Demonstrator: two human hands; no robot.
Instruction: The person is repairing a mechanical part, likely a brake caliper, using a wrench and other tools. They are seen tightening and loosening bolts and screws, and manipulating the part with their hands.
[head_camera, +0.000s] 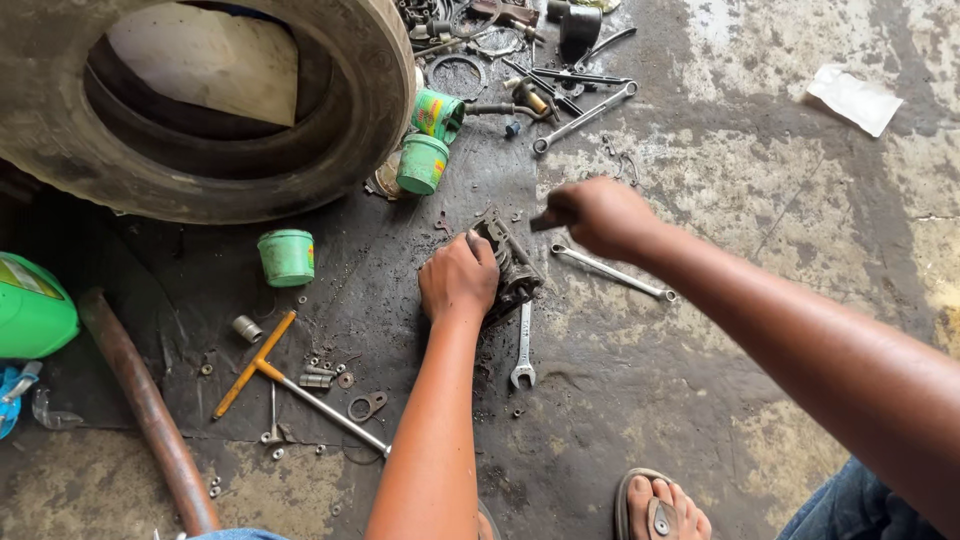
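Oily concrete floor (760, 180), stained dark w/ pale worn patches, tools scattered all over. Left hand (458, 280) is closed over a greasy metal part (512, 265) sitting on the floor at centre, pinning it down. Right hand (598, 215) is fisted round a small dark tool (545, 221), tip pointing at the part from just above; can't tell what kind. Looks like mid-strip of the part: one hand steadies, other works on it. Next move prob. needs firm downward hold so the slick part doesn't skid, and tool seated square. Two steel spanners lie near: one (523, 345) just below the part, one (612, 272) under the right wrist. Worn rubber tyre (380, 90) top left, green plastic tubs (287, 257) beside it, orange-handled T-wrench (275, 375) and loose nuts lower left, rusty pipe (150, 410) along the edge.
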